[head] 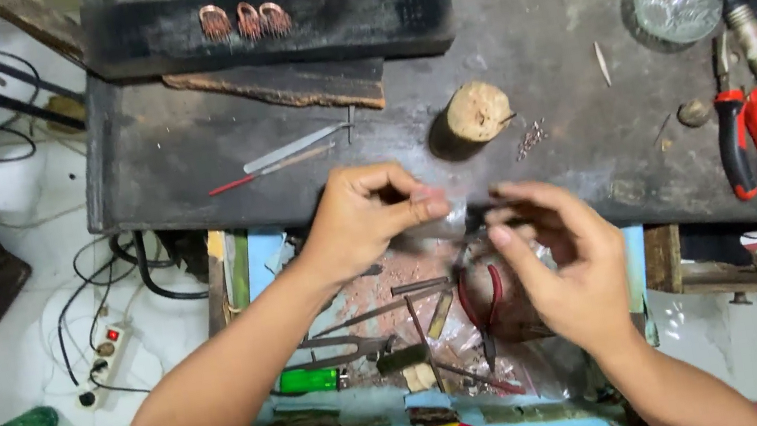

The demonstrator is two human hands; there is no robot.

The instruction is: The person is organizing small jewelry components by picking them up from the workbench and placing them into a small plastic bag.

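My left hand (364,215) and my right hand (563,260) meet over the near edge of a dark workbench (188,162). Fingertips of both hands pinch a small thin metal piece (470,214) between them; its shape is too blurred to tell. Below the hands lies an open drawer (387,328) with red-handled pliers (485,308), tweezers, files and a green lighter (309,380). A short wooden stump (478,112) stands on the bench just beyond the hands.
Three copper rings (245,21) sit on a black block at the back. A file and a red-tipped tool (284,157) lie left of centre. Red pliers (750,142), a glass bowl (675,4) and a torch are at right. A power strip (107,352) lies on the floor.
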